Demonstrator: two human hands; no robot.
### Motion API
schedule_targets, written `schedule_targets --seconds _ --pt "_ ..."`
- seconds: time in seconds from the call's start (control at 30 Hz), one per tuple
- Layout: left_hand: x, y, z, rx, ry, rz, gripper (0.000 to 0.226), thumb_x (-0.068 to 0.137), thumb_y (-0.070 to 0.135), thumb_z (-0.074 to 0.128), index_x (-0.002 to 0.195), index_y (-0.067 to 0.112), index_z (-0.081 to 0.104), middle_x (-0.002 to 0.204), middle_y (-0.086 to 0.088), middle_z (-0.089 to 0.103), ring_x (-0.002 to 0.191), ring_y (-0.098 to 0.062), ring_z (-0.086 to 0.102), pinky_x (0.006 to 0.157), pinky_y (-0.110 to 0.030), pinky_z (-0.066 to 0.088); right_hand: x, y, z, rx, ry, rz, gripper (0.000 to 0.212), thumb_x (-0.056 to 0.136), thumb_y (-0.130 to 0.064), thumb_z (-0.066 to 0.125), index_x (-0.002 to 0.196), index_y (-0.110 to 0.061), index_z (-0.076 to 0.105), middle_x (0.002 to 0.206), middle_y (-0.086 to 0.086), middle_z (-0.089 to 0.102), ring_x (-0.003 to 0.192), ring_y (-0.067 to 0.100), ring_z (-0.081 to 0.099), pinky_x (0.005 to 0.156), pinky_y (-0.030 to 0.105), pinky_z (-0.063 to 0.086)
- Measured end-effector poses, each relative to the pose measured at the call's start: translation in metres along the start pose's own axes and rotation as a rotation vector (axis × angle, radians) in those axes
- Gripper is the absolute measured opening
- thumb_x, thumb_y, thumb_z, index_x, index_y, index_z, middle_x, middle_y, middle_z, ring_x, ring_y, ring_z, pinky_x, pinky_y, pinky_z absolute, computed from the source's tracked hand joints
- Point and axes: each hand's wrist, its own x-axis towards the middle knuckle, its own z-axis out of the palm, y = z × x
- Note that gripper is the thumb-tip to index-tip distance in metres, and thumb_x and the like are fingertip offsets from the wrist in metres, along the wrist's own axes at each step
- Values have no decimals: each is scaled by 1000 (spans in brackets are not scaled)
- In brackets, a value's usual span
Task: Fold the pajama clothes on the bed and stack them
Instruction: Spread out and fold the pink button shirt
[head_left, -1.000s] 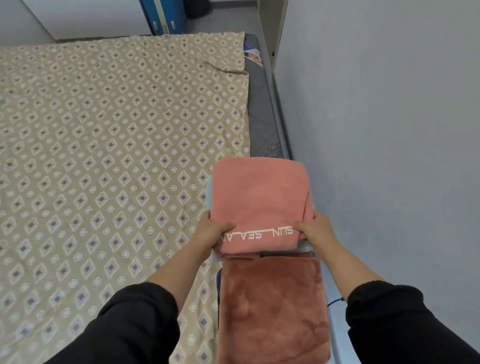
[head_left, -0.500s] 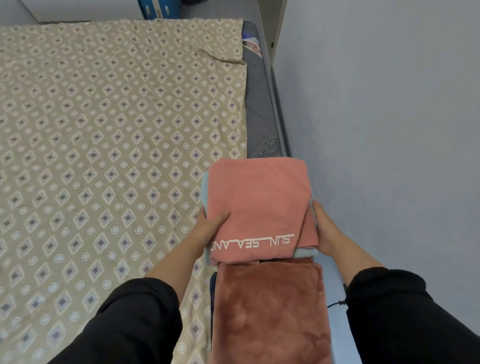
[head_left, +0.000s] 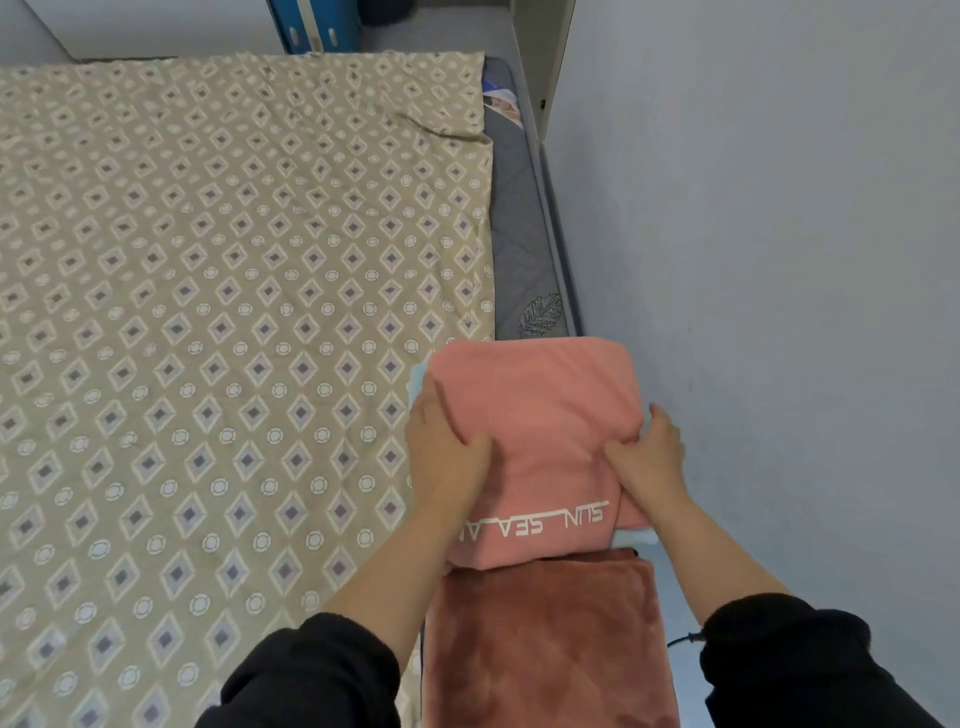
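Item: pink folded garment (head_left: 535, 415) with white lettering, top of a stack at the bed's right side, close to the wall (head_left: 779, 260).
Beneath: light blue garment (head_left: 418, 382), showing only as slivers at the stack's left and near-right corners.
Adjacent: rust plush folded piece (head_left: 545, 639), nearer the person, touching the stack's near edge.
Support: patterned sheet (head_left: 208, 312) and a grey mattress strip (head_left: 519, 234).
Left hand (head_left: 447, 447): fingers straight, palm flat on the pink garment's left margin.
Right hand (head_left: 644, 457): thumb on top, index finger along the right edge. The other fingers are hidden, so a grip cannot be told.
Step, judged: squaring the pink piece on the stack.
Method advised: press inward evenly from both sides, match the edges to the blue layer, and smooth the creases by the right thumb.
Risk: the stack may slide toward the wall-side edge.
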Motion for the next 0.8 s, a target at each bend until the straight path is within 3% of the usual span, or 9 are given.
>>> schedule_targets --seconds 0.17,0.23,0.27,0.33,0.43,0.53,0.6,0.7,0.8 --pt "35 6 4 -108 -32 -275 70 91 52 50 149 22 24 143 -1 48 127 -26 48 102 -34 36 11 -28 0 294 -40 10 58 92 -32 59 141 -7 38 142 11 46 127 24 47 101 29 34" --pt "40 5 10 -4 -5 -234 58 93 53 47 140 20 36 128 -3 58 113 -28 55 90 -35 41 16 -32 5 234 -33 -6 28 93 -31 58 108 -7 60 107 10 63 103 28 56 83 33 43" --pt "42 1 13 17 17 -209 52 94 53 44 134 19 41 119 -3 61 104 -27 57 83 -33 39 16 -31 7 202 26 -54 21 93 -29 57 81 -11 59 81 7 60 83 27 54 66 34 40" --pt "43 -7 16 16 50 -162 43 96 50 41 125 18 47 104 -1 61 92 -24 56 77 -31 35 13 -23 9 124 224 -104 30 92 -27 56 66 -13 49 64 4 52 67 26 46 56 34 29" --pt "45 -20 16 63 66 -118 43 99 48 37 129 19 46 99 1 59 99 -30 59 76 -32 37 3 -8 22 -15 445 -115 23 95 -29 52 81 -11 57 76 11 63 69 31 51 61 33 30" --pt "45 -20 17 185 153 -67 53 100 39 38 147 17 31 136 -9 51 122 -33 49 95 -42 40 -2 -3 39 -15 414 -92 23 98 -32 48 94 -11 54 80 10 63 76 34 58 63 33 33" --pt "41 -14 17 323 248 152 51 99 25 45 147 12 35 142 -17 44 128 -37 42 103 -48 34 -1 -9 38 119 468 -132 13 96 -28 51 99 -16 51 86 2 62 81 27 58 65 30 34" --pt "25 -18 23 592 124 453 52 94 34 40 143 19 44 150 -13 39 139 -38 33 108 -61 25 4 -15 30 343 391 -152 24 92 -20 54 115 -21 47 100 -6 57 84 13 54 69 24 36" --pt "14 -29 27 781 -29 619 56 91 43 34 142 24 47 154 -5 34 143 -35 27 107 -66 18 19 -19 19 505 232 -78 44 87 -7 55 129 -17 45 84 -10 51 68 3 52 60 15 39"
